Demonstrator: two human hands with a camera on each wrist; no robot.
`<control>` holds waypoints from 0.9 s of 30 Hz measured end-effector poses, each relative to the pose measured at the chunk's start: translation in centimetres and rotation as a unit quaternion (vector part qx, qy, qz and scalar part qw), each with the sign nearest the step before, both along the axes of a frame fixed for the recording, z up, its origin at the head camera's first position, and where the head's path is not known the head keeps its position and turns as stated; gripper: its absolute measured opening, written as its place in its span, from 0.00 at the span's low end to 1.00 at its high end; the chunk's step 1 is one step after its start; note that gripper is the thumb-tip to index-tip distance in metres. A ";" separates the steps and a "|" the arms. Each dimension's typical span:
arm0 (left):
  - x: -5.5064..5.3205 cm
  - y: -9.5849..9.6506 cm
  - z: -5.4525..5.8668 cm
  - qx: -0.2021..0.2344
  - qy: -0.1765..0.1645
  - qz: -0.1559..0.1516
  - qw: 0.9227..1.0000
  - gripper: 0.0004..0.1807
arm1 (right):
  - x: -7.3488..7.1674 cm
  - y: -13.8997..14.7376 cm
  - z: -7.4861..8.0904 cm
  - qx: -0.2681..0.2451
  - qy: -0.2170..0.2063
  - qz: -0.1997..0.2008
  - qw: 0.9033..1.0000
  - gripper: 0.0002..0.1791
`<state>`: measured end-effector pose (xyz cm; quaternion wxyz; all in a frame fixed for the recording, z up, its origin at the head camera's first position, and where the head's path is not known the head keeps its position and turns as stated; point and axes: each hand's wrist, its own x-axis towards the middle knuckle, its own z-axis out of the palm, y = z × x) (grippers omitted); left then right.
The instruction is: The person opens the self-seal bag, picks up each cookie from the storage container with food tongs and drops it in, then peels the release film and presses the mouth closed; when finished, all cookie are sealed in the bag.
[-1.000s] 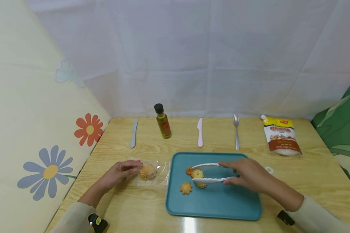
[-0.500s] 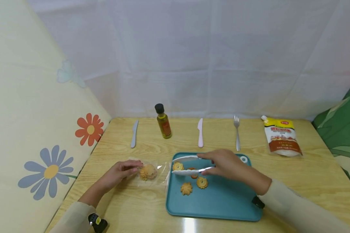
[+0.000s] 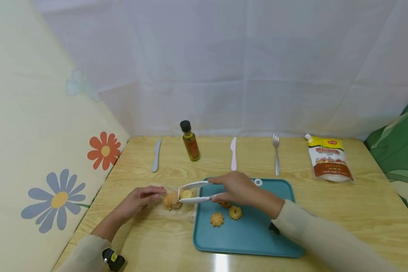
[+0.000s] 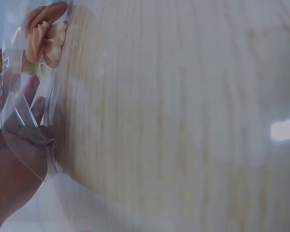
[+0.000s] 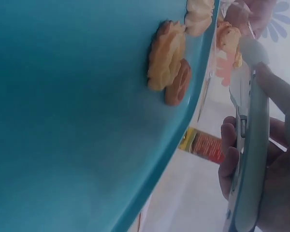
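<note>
My left hand (image 3: 145, 199) holds the near end of a clear plastic bag (image 4: 24, 113) that lies flat on the table with several cookies (image 3: 171, 201) inside. Tongs (image 3: 193, 200) with white scalloped tips are gripped in my right hand (image 3: 236, 190), thumb and fingers on either arm. Between those tips is a round yellowish cookie (image 3: 186, 193), over the bag's right part and beside the bagged cookies. The blue-green tray (image 3: 251, 238) sits under my right forearm. On it lie a flower-shaped cookie (image 3: 217, 219), a round cookie (image 3: 235, 212) and a reddish-brown ring cookie (image 5: 178, 87), partly covered by the tongs in the head view.
Along the back of the table are a grey knife (image 3: 156, 155), an oil bottle (image 3: 192, 145), a pink knife (image 3: 234, 155), a fork (image 3: 277, 155) and a yellow, white and brown pouch (image 3: 329, 160). A white cloth (image 3: 244, 75) hangs behind.
My right hand has carried the tongs and the round cookie leftward from the middle of the tray, across its left rim, to over the bag. The left hand has stayed put.
</note>
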<state>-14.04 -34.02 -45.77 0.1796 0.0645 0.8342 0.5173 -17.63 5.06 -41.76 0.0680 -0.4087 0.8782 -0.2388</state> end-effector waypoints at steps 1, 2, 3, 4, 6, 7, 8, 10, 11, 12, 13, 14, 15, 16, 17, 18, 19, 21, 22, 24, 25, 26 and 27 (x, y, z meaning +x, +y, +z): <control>0.0 0.0 0.0 0.002 0.000 0.000 1.000 0.20 | 0.0 -0.3 -0.1 -0.004 -0.005 0.000 1.000 0.35; 0.0 0.0 0.0 0.004 -0.001 0.001 1.000 0.20 | -0.1 -0.6 -0.2 -0.006 -0.006 -0.001 1.000 0.35; 0.0 0.0 0.0 0.007 -0.001 0.002 1.000 0.20 | -0.1 -0.9 -0.2 -0.008 -0.010 -0.003 1.000 0.35; 0.0 0.0 0.0 0.010 -0.002 0.003 1.000 0.20 | -0.2 -1.3 -0.4 -0.009 -0.009 -0.005 1.000 0.35; 0.0 0.0 0.0 0.015 -0.002 0.001 1.000 0.20 | -0.3 -1.8 -0.6 -0.008 -0.013 -0.010 1.000 0.35; 0.0 0.0 0.1 0.016 -0.002 0.000 1.000 0.20 | -0.4 -2.1 -0.7 -0.007 -0.016 -0.012 1.000 0.35; 0.0 0.0 0.2 0.013 0.000 -0.001 1.000 0.20 | -0.4 -2.3 -0.8 -0.005 -0.017 -0.014 1.000 0.35; -0.1 0.0 0.4 0.002 0.010 -0.005 1.000 0.20 | -0.4 -2.7 -1.1 -0.004 -0.024 -0.018 1.000 0.36; -0.1 0.1 0.5 -0.007 0.018 -0.009 1.000 0.20 | -0.4 -2.9 -1.1 -0.002 -0.028 -0.020 0.999 0.36; -0.2 0.2 0.6 -0.016 0.030 -0.013 0.999 0.19 | -0.4 -3.0 -1.2 0.000 -0.031 -0.022 0.999 0.36; -0.3 0.3 0.7 -0.024 0.044 -0.019 0.999 0.19 | -0.4 -3.1 -1.3 0.001 -0.034 -0.024 0.999 0.37; -0.4 0.5 0.8 -0.036 0.062 -0.026 0.997 0.18 | -0.4 -3.1 -1.3 0.003 -0.037 -0.027 0.999 0.37; -0.5 0.7 0.8 -0.046 0.080 -0.033 0.995 0.16 | -0.4 -3.2 -1.3 0.004 -0.040 -0.028 0.999 0.37; -0.6 0.9 0.9 -0.057 0.099 -0.040 0.993 0.15 | -0.4 -3.2 -1.2 0.006 -0.043 -0.030 0.999 0.37; -0.6 1.1 1.0 -0.065 0.113 -0.042 0.991 0.13 | -0.3 -3.2 -1.2 0.006 -0.044 -0.029 0.999 0.37; -0.7 1.3 1.1 -0.072 0.128 -0.044 0.988 0.12 | -0.4 -3.2 -1.2 0.006 -0.045 -0.029 0.999 0.37; -0.7 1.5 1.2 -0.081 0.138 -0.043 0.986 0.11 | -0.4 -3.3 -1.2 0.005 -0.045 -0.028 0.999 0.36; -0.6 1.9 1.4 -0.094 0.147 -0.033 0.984 0.10 | -0.4 -3.4 -1.3 0.004 -0.045 -0.027 0.999 0.36; -0.6 2.0 1.4 -0.096 0.148 -0.027 0.984 0.10 | -0.4 -3.4 -1.4 0.003 -0.045 -0.027 0.999 0.36; -0.5 2.1 1.5 -0.094 0.148 -0.017 0.984 0.10 | -0.4 -3.5 -1.5 0.002 -0.048 -0.030 0.998 0.36; -0.5 2.2 1.5 -0.092 0.145 -0.010 0.985 0.10 | -0.4 -3.6 -1.4 0.000 -0.050 -0.033 0.998 0.36; -0.4 2.3 1.5 -0.088 0.143 -0.002 0.986 0.10 | -0.4 -3.7 -1.4 -0.001 -0.056 -0.035 0.998 0.36; -0.4 2.3 1.5 -0.083 0.144 0.003 0.986 0.10 | -0.4 -3.7 -1.4 -0.003 -0.061 -0.036 0.998 0.36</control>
